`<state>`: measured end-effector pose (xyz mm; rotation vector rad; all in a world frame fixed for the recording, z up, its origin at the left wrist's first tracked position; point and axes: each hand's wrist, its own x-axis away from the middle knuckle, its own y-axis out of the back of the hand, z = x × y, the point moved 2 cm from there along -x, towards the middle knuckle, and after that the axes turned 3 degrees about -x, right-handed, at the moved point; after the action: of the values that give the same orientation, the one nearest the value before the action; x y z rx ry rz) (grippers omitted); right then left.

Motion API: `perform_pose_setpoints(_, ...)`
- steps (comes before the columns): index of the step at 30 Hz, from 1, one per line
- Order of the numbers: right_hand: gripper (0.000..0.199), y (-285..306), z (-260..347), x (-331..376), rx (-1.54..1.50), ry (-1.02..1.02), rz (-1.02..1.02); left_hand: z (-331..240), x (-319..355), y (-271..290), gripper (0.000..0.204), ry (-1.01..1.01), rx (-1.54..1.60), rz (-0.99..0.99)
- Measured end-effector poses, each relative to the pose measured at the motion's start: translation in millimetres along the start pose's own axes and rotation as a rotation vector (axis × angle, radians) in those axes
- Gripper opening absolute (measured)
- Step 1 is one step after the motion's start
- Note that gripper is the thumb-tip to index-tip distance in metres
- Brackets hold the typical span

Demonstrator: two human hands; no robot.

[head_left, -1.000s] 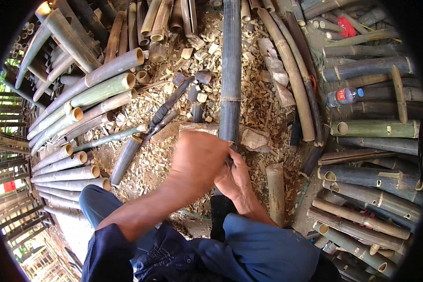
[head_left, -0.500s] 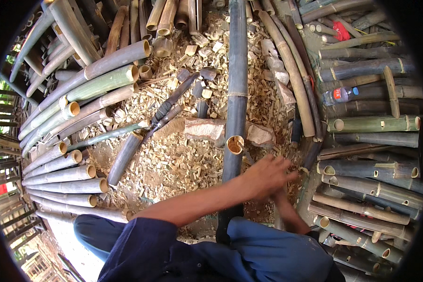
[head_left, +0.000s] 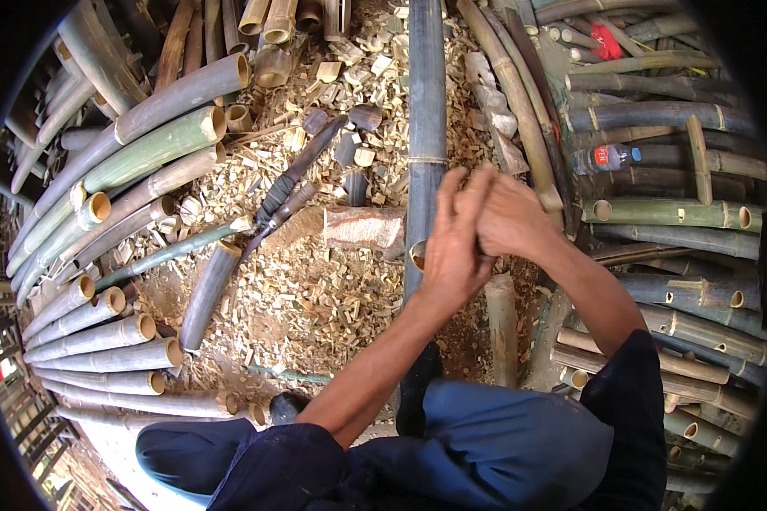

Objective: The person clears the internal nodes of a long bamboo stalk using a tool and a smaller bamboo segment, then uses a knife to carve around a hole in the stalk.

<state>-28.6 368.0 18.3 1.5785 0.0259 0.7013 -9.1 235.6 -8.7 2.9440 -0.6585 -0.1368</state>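
My left hand (head_left: 453, 247) and my right hand (head_left: 511, 217) are pressed together above a long dark bamboo pole (head_left: 427, 102). The fingers of both are mostly stretched out and point away from me. I see no tool in either; the space between the palms is hidden. A round cut hole in the pole shows partly beside my left hand. The pole runs from between my legs to the far edge, crossing a pale-faced wood block (head_left: 362, 228). Left of it, a dark hand tool with a wrapped grip (head_left: 302, 170) lies across a second slim tool (head_left: 294, 204).
Wood chips (head_left: 315, 289) cover the ground around the pole. Cut bamboo tubes (head_left: 111, 341) lie stacked at left, and holed bamboo pieces (head_left: 673, 215) at right with a plastic bottle (head_left: 605, 158) on them. A short bamboo post (head_left: 502, 332) stands near my right forearm.
Both hands have moved away from me, from low right of the pole to above it. My right forearm now shows clearly. The view has shifted slightly.
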Motion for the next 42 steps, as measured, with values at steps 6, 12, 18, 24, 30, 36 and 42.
perform_pose_setpoints(6, 0.013, 5, 17, -34, 0.145, 0.055, 0.140, 7, 11, 4, 0.105, -0.045, -0.054, -0.197)
perform_pose_setpoints(12, 0.036, -19, -11, 35, -0.253, 0.298, -0.012, -14, 34, -42, 0.121, 0.037, -0.173, -0.026)
perform_pose_setpoints(18, 0.050, -76, 1, 82, -1.032, -0.250, 0.223, -22, 36, -30, 0.126, 0.116, -0.217, 0.386)
perform_pose_setpoints(24, 0.052, -102, 71, 96, -1.360, -0.343, -0.090, -8, 38, -7, 0.124, 0.047, -0.221, 0.694)
perform_pose_setpoints(30, 0.033, -149, 128, 56, -2.143, -0.656, 0.012, 5, 9, 20, 0.113, 0.029, -0.359, 1.460)
perform_pose_setpoints(36, 0.019, -88, 155, 61, -2.065, -0.838, -0.282, 21, 33, 137, 0.093, 0.158, -0.394, 0.129)
perform_pose_setpoints(42, 0.042, -191, 181, 130, -0.849, -0.857, -0.616, 143, 146, 330, 0.083, 0.882, -1.182, -0.457)
